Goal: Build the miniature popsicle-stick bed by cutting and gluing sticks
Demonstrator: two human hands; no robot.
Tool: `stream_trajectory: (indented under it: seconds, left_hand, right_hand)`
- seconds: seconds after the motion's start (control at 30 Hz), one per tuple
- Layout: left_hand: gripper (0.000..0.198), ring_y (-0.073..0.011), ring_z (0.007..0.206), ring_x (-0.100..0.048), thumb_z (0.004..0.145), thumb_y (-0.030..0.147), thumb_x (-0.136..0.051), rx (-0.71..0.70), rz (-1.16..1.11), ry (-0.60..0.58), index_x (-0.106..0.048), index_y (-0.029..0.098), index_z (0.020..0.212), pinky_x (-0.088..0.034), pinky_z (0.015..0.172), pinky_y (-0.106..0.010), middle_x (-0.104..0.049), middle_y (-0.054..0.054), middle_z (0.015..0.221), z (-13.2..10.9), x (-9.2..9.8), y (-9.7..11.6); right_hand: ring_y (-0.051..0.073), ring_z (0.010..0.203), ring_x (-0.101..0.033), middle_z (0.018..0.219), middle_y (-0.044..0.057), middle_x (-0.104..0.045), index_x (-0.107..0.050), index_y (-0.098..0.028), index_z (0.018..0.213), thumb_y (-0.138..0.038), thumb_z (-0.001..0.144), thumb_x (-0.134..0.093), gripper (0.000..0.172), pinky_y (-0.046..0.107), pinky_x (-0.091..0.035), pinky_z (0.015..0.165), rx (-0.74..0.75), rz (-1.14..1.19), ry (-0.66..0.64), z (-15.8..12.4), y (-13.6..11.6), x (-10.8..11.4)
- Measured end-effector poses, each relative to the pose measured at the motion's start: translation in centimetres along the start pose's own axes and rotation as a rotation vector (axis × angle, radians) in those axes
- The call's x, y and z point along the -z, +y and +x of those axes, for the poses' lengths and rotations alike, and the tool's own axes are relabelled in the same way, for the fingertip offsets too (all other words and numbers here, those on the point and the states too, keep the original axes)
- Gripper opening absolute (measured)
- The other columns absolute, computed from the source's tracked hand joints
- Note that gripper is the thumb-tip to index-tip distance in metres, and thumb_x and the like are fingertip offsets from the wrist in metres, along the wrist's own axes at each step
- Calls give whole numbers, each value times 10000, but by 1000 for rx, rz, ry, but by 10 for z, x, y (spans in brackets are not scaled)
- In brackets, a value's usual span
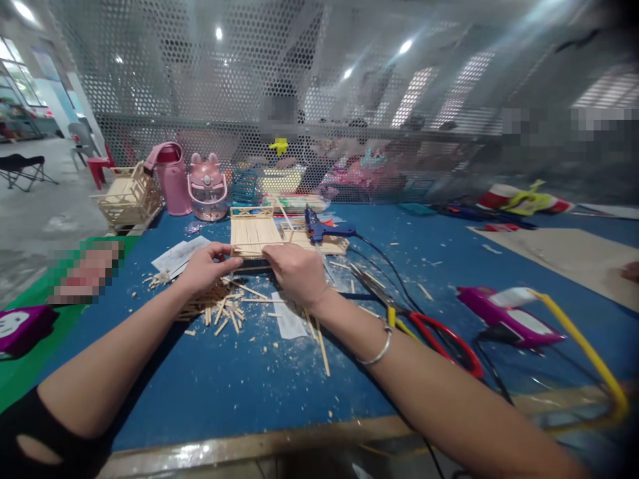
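Observation:
A small model built of thin wooden sticks (254, 228), with a slatted flat top and a low railing at its far side, stands on the blue table between my hands. My left hand (210, 267) pinches its near left corner with thumb and fingers. At the near right edge, my right hand (298, 271) is closed on the model, its fingertips partly hidden behind the knuckles. A blue hot glue gun (329, 229) rests just beyond my right hand, beside another stick-built piece (334, 245). Cut stick ends (224, 309) lie heaped below my left hand.
Red-handled scissors (444, 339) lie by my right forearm. Further right are a purple device (509, 318) with a yellow tube and brown paper (564, 259). A pink bottle (172, 179), a bear-eared jar (208, 189) and a finished stick model (127, 196) stand behind, before a perforated metal screen (224, 80).

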State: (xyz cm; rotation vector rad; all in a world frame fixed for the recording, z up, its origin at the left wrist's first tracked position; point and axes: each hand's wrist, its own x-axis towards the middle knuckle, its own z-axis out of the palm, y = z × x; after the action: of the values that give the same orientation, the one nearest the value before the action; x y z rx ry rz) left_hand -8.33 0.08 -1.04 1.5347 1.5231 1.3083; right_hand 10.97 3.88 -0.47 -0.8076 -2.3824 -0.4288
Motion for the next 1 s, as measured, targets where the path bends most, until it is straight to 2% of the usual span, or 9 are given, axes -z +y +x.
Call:
stream_trajectory:
  seconds: [0.37, 0.43, 0.5, 0.6, 0.63, 0.7, 0.8, 0.87, 1.0]
  left_hand:
    - [183, -96, 507, -436, 637, 344, -654, -9, -100, 73, -610, 167, 645, -340, 529, -247, -552, 24, 565, 2, -11, -4]
    - [192, -92, 501, -430, 645, 351, -652, -3, -103, 78, -621, 162, 666, -333, 516, -243, -563, 23, 573, 2, -12, -4]
    - [192, -93, 509, -438, 647, 344, -658, 4, -99, 88, -638, 158, 686, -336, 515, -242, -586, 15, 594, 1, -13, -4]
    - [189, -96, 518, -446, 649, 337, -667, 9, -75, 100, -656, 153, 695, -337, 514, -244, -605, 5, 612, 1, -12, -4]
    - [188, -97, 519, -448, 651, 336, -667, 8, -66, 104, -658, 152, 692, -337, 514, -245, -608, 3, 613, 2, -12, -4]
    - [188, -100, 524, -455, 653, 340, -668, 7, -49, 106, -658, 153, 679, -341, 517, -247, -613, 0, 618, 2, -12, -4]
    - [181, -111, 558, -491, 644, 339, -674, 9, -47, 109, -650, 160, 650, -368, 552, -252, -637, -9, 653, 3, -11, -4]
    - [184, -119, 580, -505, 642, 346, -674, 12, -38, 107, -649, 164, 647, -375, 569, -256, -650, -16, 679, 3, -11, -4]
    - [185, -125, 599, -514, 659, 353, -662, 10, -11, 108, -648, 169, 645, -378, 582, -260, -666, -27, 720, 2, -12, -3]
  right_hand:
    - [212, 897, -581, 978, 95, -675, -630, -185, 973, -204, 891, -384, 260, 348, -410, 753, -87, 186, -101, 2, -4, 6]
    - [203, 909, -583, 980, 88, -675, -631, -180, 961, -201, 875, -391, 256, 334, -417, 780, -51, 218, -20, 0, -1, 13]
    - [198, 933, -576, 978, 93, -666, -622, -159, 953, -158, 826, -407, 250, 322, -414, 822, -81, 268, 164, -3, 6, 20]
    - [183, 833, -570, 877, 88, -631, -593, -137, 896, -67, 686, -406, 290, 308, -429, 761, -349, 396, 365, -4, 23, 25]
    - [169, 758, -559, 825, 70, -610, -581, -141, 872, -58, 641, -405, 302, 296, -431, 706, -458, 466, 337, -4, 29, 24]
    - [137, 634, -514, 734, 24, -559, -565, -146, 860, -69, 583, -427, 318, 270, -413, 615, -616, 656, 155, -3, 39, 17]
    - [100, 563, -452, 642, -36, -485, -553, -152, 815, -131, 573, -503, 248, 239, -370, 560, -638, 969, -114, -2, 42, 7]
    - [89, 552, -426, 608, -54, -458, -543, -160, 754, -211, 602, -552, 161, 228, -344, 544, -598, 1088, -162, -2, 40, 4]
    - [88, 535, -409, 584, -50, -480, -572, -166, 757, -333, 680, -559, 184, 229, -311, 511, -623, 1087, -161, -3, 36, 5]
